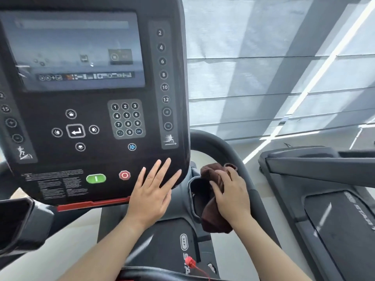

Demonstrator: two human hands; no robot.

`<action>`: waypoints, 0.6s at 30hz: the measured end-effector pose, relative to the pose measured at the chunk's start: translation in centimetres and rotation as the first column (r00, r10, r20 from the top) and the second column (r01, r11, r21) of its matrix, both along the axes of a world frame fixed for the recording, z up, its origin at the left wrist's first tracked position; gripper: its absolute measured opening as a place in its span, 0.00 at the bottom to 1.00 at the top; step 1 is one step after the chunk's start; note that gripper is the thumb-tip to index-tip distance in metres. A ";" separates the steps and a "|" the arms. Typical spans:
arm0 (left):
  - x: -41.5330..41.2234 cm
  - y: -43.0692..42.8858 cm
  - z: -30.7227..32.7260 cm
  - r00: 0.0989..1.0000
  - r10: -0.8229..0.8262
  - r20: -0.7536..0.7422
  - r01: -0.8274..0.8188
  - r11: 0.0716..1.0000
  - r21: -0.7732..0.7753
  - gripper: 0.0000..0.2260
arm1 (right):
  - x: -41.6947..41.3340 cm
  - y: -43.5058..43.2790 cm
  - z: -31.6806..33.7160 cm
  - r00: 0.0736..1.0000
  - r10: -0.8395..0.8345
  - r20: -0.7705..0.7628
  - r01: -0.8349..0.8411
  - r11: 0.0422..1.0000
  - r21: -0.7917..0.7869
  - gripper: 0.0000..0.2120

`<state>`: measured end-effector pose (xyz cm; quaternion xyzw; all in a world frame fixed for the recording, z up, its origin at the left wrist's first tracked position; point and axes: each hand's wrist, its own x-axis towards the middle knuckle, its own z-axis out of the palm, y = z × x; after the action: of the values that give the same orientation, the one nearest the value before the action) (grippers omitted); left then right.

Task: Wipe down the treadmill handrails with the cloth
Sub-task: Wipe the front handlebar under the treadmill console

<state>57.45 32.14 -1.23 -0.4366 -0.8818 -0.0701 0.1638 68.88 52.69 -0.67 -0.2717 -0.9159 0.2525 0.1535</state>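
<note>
Background: pale pleated blinds [284,78] across the window, crossed by slanting bands of light and shadow; light floor [239,248] below.
Neighbouring machine: second treadmill [324,199] to the right, dark deck with a part-visible logo, well apart from the hands.
Console: large black treadmill console [91,98] filling the left of the view, tilted; dim screen [75,51] at top showing reflections and a row of icons.
Controls: number keypad [126,119] right of centre, arrow and enter keys to its left, speed column 2 to 12 down the right edge, green start button [96,178] and red stop button [124,175] along the bottom.
Left hand: left hand [153,191] laid flat on the console's lower right corner, fingers spread wide and straight, gripping nothing, just right of the red stop button.
Right hand: right hand [231,195] closed around the cloth, fingers curled over the bunched fabric.
Cloth: dark brown cloth [213,218] crumpled, pressed against the inner side of the right handrail beside the cup holder, one end bunched above the fingers, the other hanging below the palm.
Handrail: dark curved handrail [225,151] arching from behind the console and running down under the right hand.
Cup holder: dark recess [197,191] between console and handrail, partly covered by the cloth.
Foreground: red safety clip [190,262] with a red cord at the bottom centre.
</note>
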 end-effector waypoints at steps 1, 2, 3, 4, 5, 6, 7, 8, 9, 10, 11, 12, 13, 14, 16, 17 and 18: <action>0.0 0.0 0.0 1.000 0.004 -0.002 -0.004 1.000 -0.001 0.27 | 0.4 0.0 -0.3 1.000 -0.012 -0.006 0.012 1.000 -0.004 0.12; 0.0 0.2 -0.1 1.000 0.011 -0.003 -0.011 1.000 0.001 0.27 | 0.2 0.2 -0.4 1.000 -0.021 -0.007 0.021 1.000 -0.009 0.12; 0.1 0.3 -0.1 1.000 0.016 -0.003 -0.016 1.000 0.004 0.27 | -0.4 0.5 -0.3 1.000 -0.023 -0.003 0.023 1.000 -0.017 0.12; 0.2 0.3 -0.1 1.000 0.017 0.002 -0.017 1.000 0.008 0.27 | -1.3 0.8 -0.1 1.000 -0.018 0.005 0.018 0.999 -0.031 0.12; 0.3 0.3 0.0 1.000 0.016 0.007 -0.016 1.000 0.012 0.27 | -2.2 1.1 0.3 1.000 -0.009 0.016 0.010 0.998 -0.056 0.13; 0.3 0.3 0.1 1.000 0.015 0.010 -0.015 1.000 0.013 0.27 | -3.0 1.2 0.7 1.000 0.002 0.021 -0.001 0.997 -0.079 0.13; 0.2 0.3 0.3 1.000 0.012 0.014 -0.013 1.000 0.012 0.27 | -3.5 1.2 1.1 1.000 0.016 0.019 -0.015 0.996 -0.083 0.12; 0.2 0.3 0.5 1.000 0.007 0.018 -0.007 1.000 0.008 0.27 | -3.6 1.1 1.3 0.999 0.036 0.012 -0.035 0.997 -0.063 0.12; 0.2 0.2 0.7 1.000 -0.005 0.027 0.005 1.000 0.006 0.27 | -3.4 0.7 1.5 0.998 0.066 -0.003 -0.066 0.997 -0.031 0.11; 0.2 0.1 0.9 0.999 -0.023 0.042 0.022 1.000 0.008 0.27 | -3.1 -0.1 1.5 0.994 0.108 -0.028 -0.108 0.994 0.004 0.11; 0.1 0.0 1.0 0.997 -0.036 0.061 0.035 0.999 0.014 0.27 | -2.8 -1.0 1.4 0.986 0.159 -0.058 -0.157 0.987 0.035 0.11; -0.1 -0.3 1.2 0.996 -0.033 0.081 0.031 0.999 0.028 0.28 | -2.6 -2.1 1.3 0.975 0.207 -0.080 -0.202 0.977 0.067 0.11; -0.3 -0.6 1.3 0.995 -0.005 0.103 0.001 0.999 0.047 0.28 | -2.6 -3.0 1.2 0.968 0.235 -0.086 -0.226 0.969 0.100 0.11; -0.5 -1.0 1.5 0.991 0.043 0.128 -0.052 0.997 0.065 0.28 | -2.8 -3.6 1.1 0.968 0.240 -0.074 -0.230 0.965 0.127 0.11; -0.6 -1.5 1.8 0.977 0.134 0.163 -0.147 0.987 0.071 0.28 | -3.2 -4.1 1.3 0.974 0.228 -0.014 -0.223 0.963 0.151 0.12; -0.5 -1.6 1.8 0.975 0.152 0.165 -0.163 0.985 0.056 0.28 | -3.2 -4.2 1.4 0.972 0.235 0.014 -0.234 0.959 0.160 0.12; -0.3 -1.6 1.7 0.974 0.156 0.165 -0.164 0.986 0.040 0.28 | -2.8 -4.3 1.4 0.967 0.254 0.032 -0.255 0.950 0.177 0.12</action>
<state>57.17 30.52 0.48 -0.3526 -0.9223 -0.1151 0.1087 66.10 48.35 0.76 -0.1375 -0.9629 0.1852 0.1397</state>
